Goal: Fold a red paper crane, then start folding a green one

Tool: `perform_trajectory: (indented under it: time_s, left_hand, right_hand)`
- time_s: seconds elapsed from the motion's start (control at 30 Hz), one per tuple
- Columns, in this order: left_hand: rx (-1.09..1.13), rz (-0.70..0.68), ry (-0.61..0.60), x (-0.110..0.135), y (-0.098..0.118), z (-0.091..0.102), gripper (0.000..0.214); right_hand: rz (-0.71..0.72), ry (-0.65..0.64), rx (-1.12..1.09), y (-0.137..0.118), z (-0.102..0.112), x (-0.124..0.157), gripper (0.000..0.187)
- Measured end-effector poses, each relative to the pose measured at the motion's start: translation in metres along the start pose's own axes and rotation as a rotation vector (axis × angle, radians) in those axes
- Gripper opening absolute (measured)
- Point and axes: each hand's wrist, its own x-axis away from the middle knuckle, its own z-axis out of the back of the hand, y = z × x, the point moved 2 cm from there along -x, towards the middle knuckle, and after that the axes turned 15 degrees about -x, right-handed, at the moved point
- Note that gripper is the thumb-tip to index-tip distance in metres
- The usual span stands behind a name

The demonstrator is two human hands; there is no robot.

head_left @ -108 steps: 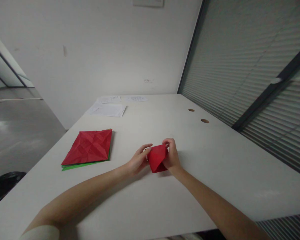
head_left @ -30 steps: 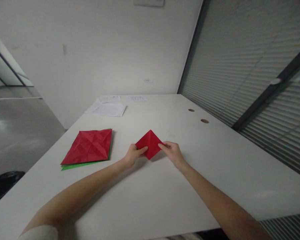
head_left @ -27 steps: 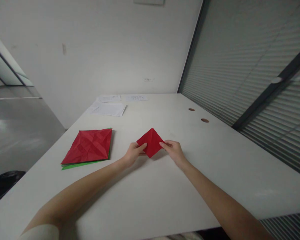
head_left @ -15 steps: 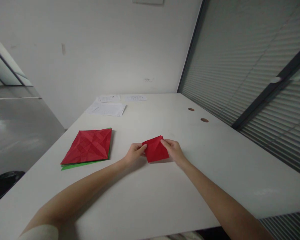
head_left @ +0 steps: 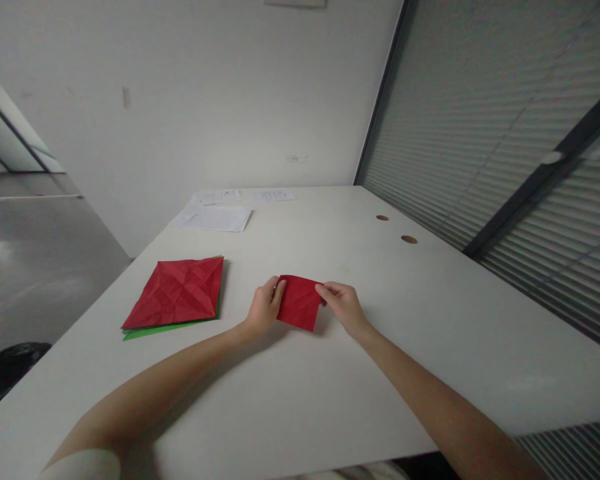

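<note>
Pinching noted: folded red paper (head_left: 299, 303) is gripped at its left edge by the left hand (head_left: 264, 308), at its right edge by the right hand (head_left: 344, 307), both grips closed on it | paper is located mid worktop (head_left: 330, 387), contact unclear | creased red sheet (head_left: 177, 292) over green sheet (head_left: 145, 331) is seen left, well apart

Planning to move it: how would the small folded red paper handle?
The folded red paper looks thin: probably light and bendable. Its layers likely stiffen it somewhat. On the smooth table, it would probably slide, not roll.
</note>
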Motion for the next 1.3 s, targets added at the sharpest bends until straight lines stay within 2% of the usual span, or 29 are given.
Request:
perform_trajectory:
  time_s: [0.23,0.3,0.4,0.47,0.53,0.6,0.63,0.7,0.73,0.83,0.9,1.0,1.07,1.17,1.23,1.3]
  left_hand:
    - [-0.011,0.002,-0.096,-0.001,-0.013,-0.005,0.033]
    - [-0.039,-0.069,-0.077,-0.002,-0.014,-0.003,0.027]
    - [-0.202,-0.296,0.000,0.000,-0.011,0.003,0.035]
    - [-0.305,-0.481,-0.093,0.002,-0.008,0.002,0.025]
    - [-0.353,-0.650,-0.287,0.006,-0.005,-0.001,0.023]
    - [-0.384,-0.768,-0.435,0.011,-0.003,-0.005,0.026]
    - [-0.396,-0.797,-0.471,0.012,-0.002,-0.007,0.028]
    - [-0.410,-0.816,-0.490,0.014,-0.001,-0.008,0.029]
    - [-0.412,-0.818,-0.494,0.014,0.000,-0.007,0.029]
    - [-0.424,-0.816,-0.494,0.014,0.002,-0.005,0.028]
    - [-0.470,-0.764,-0.437,0.011,0.003,-0.003,0.026]
    - [-0.603,-0.633,-0.317,0.008,0.002,-0.002,0.030]
    - [-0.679,-0.609,-0.307,0.008,0.000,-0.003,0.029]
    - [-0.717,-0.686,-0.353,0.009,-0.003,-0.004,0.028]
    - [-0.709,-0.756,-0.384,0.008,-0.005,-0.004,0.033]
    - [-0.700,-0.796,-0.395,0.006,-0.006,-0.003,0.037]
  right_hand:
    - [-0.047,-0.025,0.058,0.007,0.010,-0.008,0.041]
    - [-0.051,-0.045,0.091,0.014,0.016,-0.012,0.039]
    - [-0.007,-0.071,0.221,0.023,0.026,-0.017,0.036]
    - [0.032,-0.076,0.367,0.028,0.032,-0.019,0.033]
    - [0.054,-0.081,0.532,0.030,0.035,-0.019,0.031]
    - [0.108,-0.059,0.698,0.028,0.037,-0.018,0.021]
    - [0.157,-0.044,0.767,0.026,0.037,-0.018,0.015]
    - [0.263,-0.062,0.841,0.022,0.035,-0.017,0.015]
    - [0.294,-0.116,0.844,0.020,0.032,-0.016,0.016]
    - [0.285,-0.369,0.830,0.018,0.023,-0.013,0.015]
    - [0.270,-0.480,0.833,0.016,0.017,-0.008,0.014]
    - [0.285,-0.572,0.776,0.008,0.008,0.002,0.014]
    - [0.267,-0.650,0.676,0.003,0.002,0.007,0.018]
    - [0.245,-0.620,0.551,0.002,0.003,0.007,0.020]
    - [0.265,-0.518,0.572,0.006,0.010,0.001,0.029]
    - [0.269,-0.483,0.656,0.013,0.020,-0.006,0.037]
